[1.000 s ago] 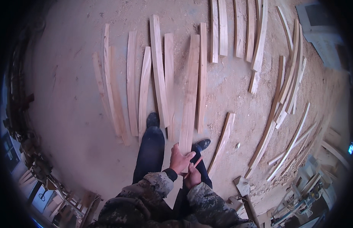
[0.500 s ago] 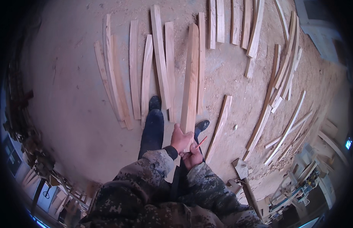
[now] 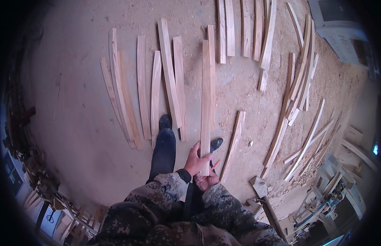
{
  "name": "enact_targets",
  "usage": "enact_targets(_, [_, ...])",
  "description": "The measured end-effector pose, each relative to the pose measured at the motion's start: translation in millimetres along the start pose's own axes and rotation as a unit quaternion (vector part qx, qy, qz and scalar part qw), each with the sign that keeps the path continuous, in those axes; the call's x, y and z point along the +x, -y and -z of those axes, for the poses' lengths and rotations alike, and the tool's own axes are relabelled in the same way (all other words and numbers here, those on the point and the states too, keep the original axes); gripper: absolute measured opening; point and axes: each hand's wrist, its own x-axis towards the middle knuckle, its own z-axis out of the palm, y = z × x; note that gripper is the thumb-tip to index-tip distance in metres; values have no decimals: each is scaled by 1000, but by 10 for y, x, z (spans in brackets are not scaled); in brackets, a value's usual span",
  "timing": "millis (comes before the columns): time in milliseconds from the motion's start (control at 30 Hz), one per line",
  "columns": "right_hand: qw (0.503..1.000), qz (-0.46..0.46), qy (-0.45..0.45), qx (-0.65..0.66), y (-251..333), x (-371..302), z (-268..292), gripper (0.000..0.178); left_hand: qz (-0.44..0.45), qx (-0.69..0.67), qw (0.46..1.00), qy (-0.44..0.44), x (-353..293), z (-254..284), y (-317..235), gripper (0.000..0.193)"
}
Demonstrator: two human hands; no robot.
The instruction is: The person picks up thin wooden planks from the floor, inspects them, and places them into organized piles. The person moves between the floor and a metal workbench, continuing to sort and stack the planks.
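A long pale wooden strip point(image 3: 205, 102) points away from me, its near end between my hands. My left hand point(image 3: 194, 161) is closed around it close to that end, thumb across the top face. Just below, my right hand point(image 3: 208, 181) is at the strip's near end, with its fingers partly hidden. A thin red pencil point(image 3: 216, 165) sticks up out of the right hand, beside the wood. Under the held strip another wooden strip point(image 3: 212, 78) lies on the floor, partly covered by it.
Several wooden strips point(image 3: 167, 74) lie on the dusty floor to the left, others point(image 3: 268, 37) at the far right. A single strip point(image 3: 234, 145) is right of my foot point(image 3: 216, 144). A shovel point(image 3: 260, 187) lies at lower right, near machinery point(image 3: 330, 201).
The held strip has turned about its length: one narrow face shows where two showed before. My hands have shifted slightly with it. The whole view has tilted, so the floor pieces appear lower.
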Motion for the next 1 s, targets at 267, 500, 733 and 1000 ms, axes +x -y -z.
enact_targets(267, [1000,-8,19,17,-19,-4,0,48,100,-117,988,-29,241,25,-339,62])
enact_targets(500, [971,102,-76,-205,-95,-34,-553,52,82,-194,978,0,258,100,-429,46])
enact_targets(733, [956,174,-14,-237,-72,-76,-915,55,33,-201,979,-32,201,22,-742,46])
enact_targets(1000, [850,280,-193,-403,446,763,-888,40,67,-157,985,-22,434,128,-468,91])
